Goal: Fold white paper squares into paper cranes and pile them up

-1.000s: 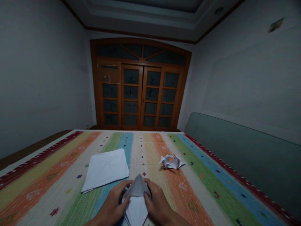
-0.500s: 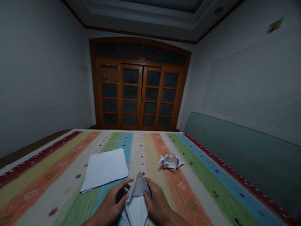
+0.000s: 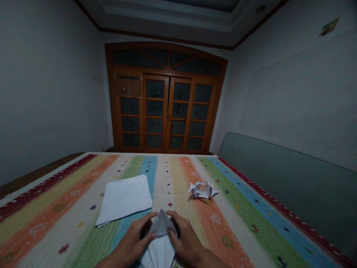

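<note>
A sheet of white folded paper (image 3: 160, 247) with a pointed grey-shaded flap at its far end lies between my two hands, near the front of the table. My left hand (image 3: 136, 236) grips its left side, thumb on top and forefinger curled toward the tip. On the right side, my right hand (image 3: 185, 238) pinches it in the same way, its thumb pressing by the flap's lower edge. The paper's near end runs out of the picture. Beyond my left hand rests a stack of white paper sheets (image 3: 125, 199). Several folded paper figures (image 3: 203, 190) sit in a cluster beyond my right hand.
A striped, multicoloured cloth (image 3: 223, 219) covers the table. Along the right wall stands a pale green panel or bench back (image 3: 279, 167). Wooden doors with glass panes (image 3: 167, 108) are behind the table's far edge.
The pointed tip of the folded paper has dropped slightly and shifted left. My left thumb has moved onto the paper, and my right fingers have closed in toward the tip.
</note>
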